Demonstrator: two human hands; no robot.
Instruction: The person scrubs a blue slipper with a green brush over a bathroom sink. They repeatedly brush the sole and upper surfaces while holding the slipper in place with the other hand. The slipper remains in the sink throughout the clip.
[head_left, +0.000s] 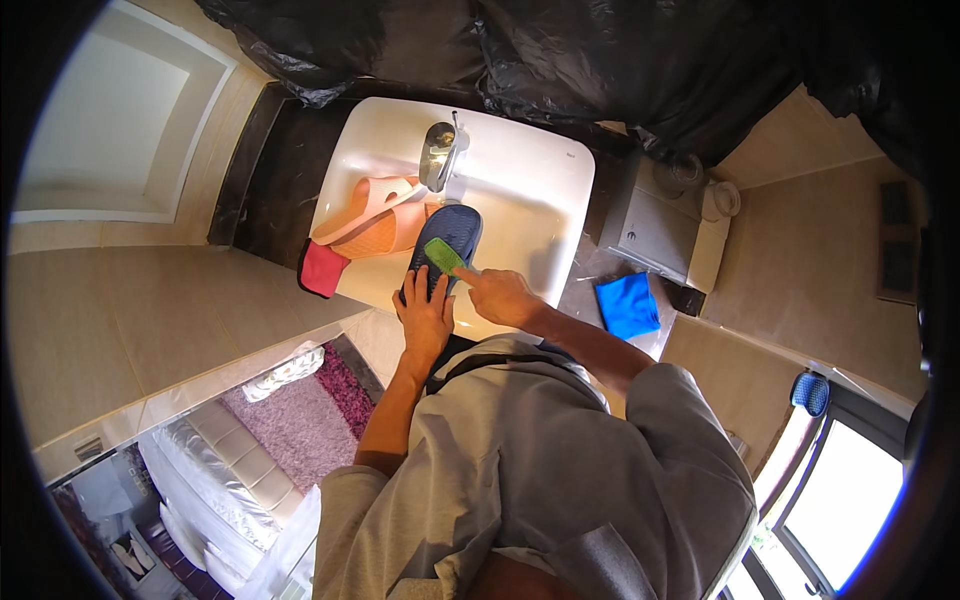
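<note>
A dark blue slipper (459, 225) lies over the near part of a white washbasin (517, 131). My left hand (426, 311) grips its near end, fingers spread on the textured footbed. In my right hand (501, 297) is a small green brush (444, 256), its head against the slipper's footbed. Left of the slipper, a pair of peach-coloured slippers (375, 229) rests in the basin, one partly over the other. The chrome faucet (437, 157) stands behind them; I cannot tell whether water runs from it.
A red cloth (324, 268) hangs at the basin's left rim. Right of the basin, a folded blue cloth (628, 305) lies on the dark counter (279, 180), near a grey box (651, 221). Black plastic sheeting (637, 60) covers the wall behind. A window (844, 487) is at lower right.
</note>
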